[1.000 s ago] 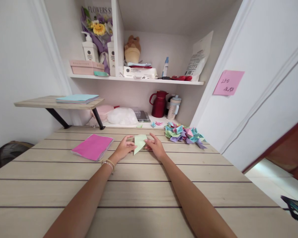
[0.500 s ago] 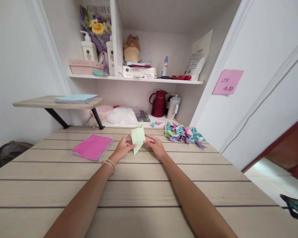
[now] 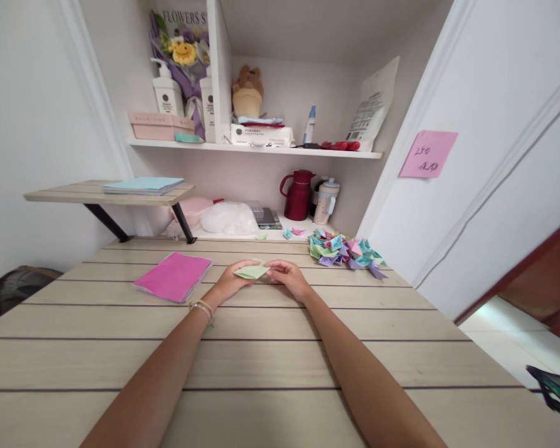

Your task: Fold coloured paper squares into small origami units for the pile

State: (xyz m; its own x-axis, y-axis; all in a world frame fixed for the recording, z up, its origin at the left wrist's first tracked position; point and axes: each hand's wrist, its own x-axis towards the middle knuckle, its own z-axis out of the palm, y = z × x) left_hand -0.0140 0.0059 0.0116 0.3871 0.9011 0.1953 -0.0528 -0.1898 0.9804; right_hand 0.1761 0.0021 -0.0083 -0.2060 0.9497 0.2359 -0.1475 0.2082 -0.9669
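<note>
A light green sheet of folded paper (image 3: 252,272) is held between my two hands just above the wooden table (image 3: 270,361). My left hand (image 3: 232,281) grips its left side, fingers behind and beneath it. On the right edge, the fingers of my right hand (image 3: 287,277) pinch the paper's corner. The paper is tilted and looks narrow from here, with pointed ends. To the right lies a heap of folded paper pieces (image 3: 343,250) in blue, green, pink and purple. A bright pink stack of paper (image 3: 174,277) rests left of my left hand.
Small folded pieces, one blue (image 3: 287,234) and one pink (image 3: 298,231), lie at the table's back. A raised wooden shelf (image 3: 74,191) bears blue paper (image 3: 144,185). Behind stand a red jug (image 3: 298,196), a cup (image 3: 326,202) and a white plastic bag (image 3: 229,218).
The green paper has turned from an upright, broad face to a flatter, narrower shape and come lower. Both hands have shifted slightly around it, still holding it.
</note>
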